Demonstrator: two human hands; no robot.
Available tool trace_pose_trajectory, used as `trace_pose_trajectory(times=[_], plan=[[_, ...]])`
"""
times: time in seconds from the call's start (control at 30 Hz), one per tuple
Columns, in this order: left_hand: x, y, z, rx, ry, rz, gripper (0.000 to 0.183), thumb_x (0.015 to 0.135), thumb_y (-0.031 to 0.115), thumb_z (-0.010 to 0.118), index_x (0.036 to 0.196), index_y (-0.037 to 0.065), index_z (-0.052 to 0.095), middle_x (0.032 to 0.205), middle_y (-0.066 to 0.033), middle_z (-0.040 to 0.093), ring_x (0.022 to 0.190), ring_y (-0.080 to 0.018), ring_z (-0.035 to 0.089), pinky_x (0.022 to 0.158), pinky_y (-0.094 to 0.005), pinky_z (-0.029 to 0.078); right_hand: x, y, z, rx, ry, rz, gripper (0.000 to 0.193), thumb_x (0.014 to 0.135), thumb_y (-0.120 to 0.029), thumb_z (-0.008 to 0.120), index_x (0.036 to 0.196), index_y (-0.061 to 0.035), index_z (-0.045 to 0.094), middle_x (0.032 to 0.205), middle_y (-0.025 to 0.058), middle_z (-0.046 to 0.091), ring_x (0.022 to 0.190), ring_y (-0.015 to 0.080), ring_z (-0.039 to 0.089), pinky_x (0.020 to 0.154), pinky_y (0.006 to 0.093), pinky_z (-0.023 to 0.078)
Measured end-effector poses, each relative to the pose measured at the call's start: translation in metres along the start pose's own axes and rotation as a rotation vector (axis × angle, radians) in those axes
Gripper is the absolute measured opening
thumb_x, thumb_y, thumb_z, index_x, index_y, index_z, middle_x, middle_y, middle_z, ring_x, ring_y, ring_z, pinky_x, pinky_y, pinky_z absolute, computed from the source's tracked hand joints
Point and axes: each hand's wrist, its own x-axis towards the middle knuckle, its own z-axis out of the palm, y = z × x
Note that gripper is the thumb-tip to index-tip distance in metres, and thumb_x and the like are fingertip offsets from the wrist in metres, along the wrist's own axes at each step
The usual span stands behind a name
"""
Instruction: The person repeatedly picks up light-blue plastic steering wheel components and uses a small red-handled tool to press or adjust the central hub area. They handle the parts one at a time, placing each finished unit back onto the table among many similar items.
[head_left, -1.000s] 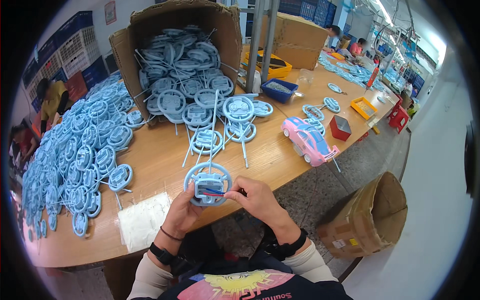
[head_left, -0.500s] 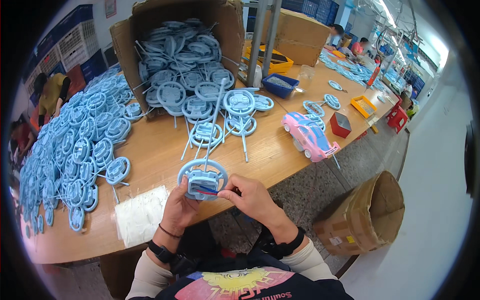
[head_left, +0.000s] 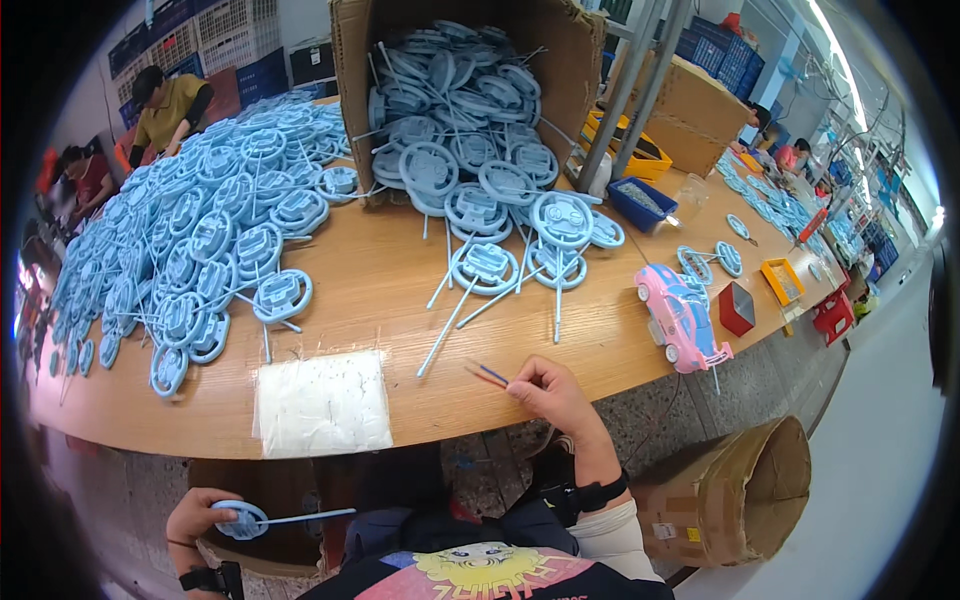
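Down at the lower left, below the table's front edge, my left hand (head_left: 200,515) grips a light-blue toy steering wheel (head_left: 241,521) by its rim, its thin stem pointing right. Beneath it is the opening of a brown carton (head_left: 210,474). Over the table's front part, my right hand (head_left: 553,398) pinches a red and a blue wire (head_left: 489,374) whose free ends point up and left. Several more blue steering wheels (head_left: 486,264) with stems lie just beyond that hand, in front of a large tipped cardboard box (head_left: 353,95) full of them.
A big heap of blue wheels (head_left: 215,235) covers the table's left side. A white taped sheet (head_left: 325,405) lies near the front edge. To the right stand a pink toy car (head_left: 682,318), a red box (head_left: 737,308), a blue tray (head_left: 641,205) and a floor carton (head_left: 720,490). People work farther off.
My left hand has carried the steering wheel from the table's front down to the lower left. The wires are away from the wheel, in my right hand. The view has shifted left.
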Motion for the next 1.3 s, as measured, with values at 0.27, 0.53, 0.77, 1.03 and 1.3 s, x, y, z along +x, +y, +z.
trace_pose_trajectory(times=[0.27, 0.53, 0.77, 1.03, 1.3], plan=[[0.046, 0.148, 0.034, -0.143, -0.363, 0.403, 0.032, 0.078, 0.017, 0.064, 0.101, -0.004, 0.059, 0.094, -0.0091, 0.063, 0.089, -0.015, 0.057, 0.078, -0.0249, 0.044, -0.005, 0.005, -0.006, 0.127, 0.051, -0.016, 0.015, 0.08, -0.014, 0.064, 0.075, -0.0073, 0.052, 0.063, -0.0055, 0.049, 0.055, 0.0011, 0.042, 0.046, 0.0165, 0.031], [0.272, 0.353, 0.192, 1.054, 0.032, 1.457, 0.065, 0.069, 0.029, 0.07, 0.124, 0.007, 0.043, 0.128, -0.017, 0.041, 0.118, -0.0372, 0.037, 0.099, -0.0414, 0.032, -0.001, 0.007, -0.002, 0.225, 0.148, -0.048, 0.016, 0.082, -0.016, 0.063, 0.076, -0.0077, 0.05, 0.06, -0.0039, 0.047, 0.048, 0.0025, 0.039, 0.041, 0.0169, 0.029], [0.281, 0.407, 0.24, 1.467, -0.315, 0.815, 0.083, 0.054, 0.036, 0.077, 0.125, 0.013, 0.043, 0.118, -0.0181, 0.049, 0.11, -0.0356, 0.043, 0.09, -0.0425, 0.038, -0.004, 0.012, -0.004, 0.271, 0.194, -0.077, 0.014, 0.083, -0.013, 0.06, 0.077, -0.007, 0.049, 0.059, -0.0023, 0.046, 0.045, 0.0035, 0.038, 0.039, 0.0179, 0.028], [0.264, 0.349, 0.181, 1.322, -0.373, 1.026, 0.061, 0.054, 0.045, 0.074, 0.097, 0.004, 0.061, 0.084, -0.0187, 0.06, 0.084, -0.033, 0.056, 0.072, -0.0406, 0.044, -0.005, 0.018, -0.008, 0.262, 0.27, -0.012, 0.012, 0.084, -0.013, 0.055, 0.077, -0.0068, 0.048, 0.058, 0.0007, 0.045, 0.04, 0.0056, 0.036, 0.035, 0.0194, 0.027], [0.189, 0.298, 0.089, 0.261, -0.388, 0.89, 0.031, 0.08, 0.032, 0.062, 0.088, 0.003, 0.058, 0.074, -0.0017, 0.055, 0.069, -0.0108, 0.053, 0.058, -0.0239, 0.043, -0.002, 0.015, 0.0, 0.203, 0.294, -0.117, 0.015, 0.086, -0.015, 0.052, 0.075, -0.0092, 0.043, 0.055, 0.0002, 0.043, 0.037, 0.004, 0.032, 0.032, 0.0179, 0.025]])
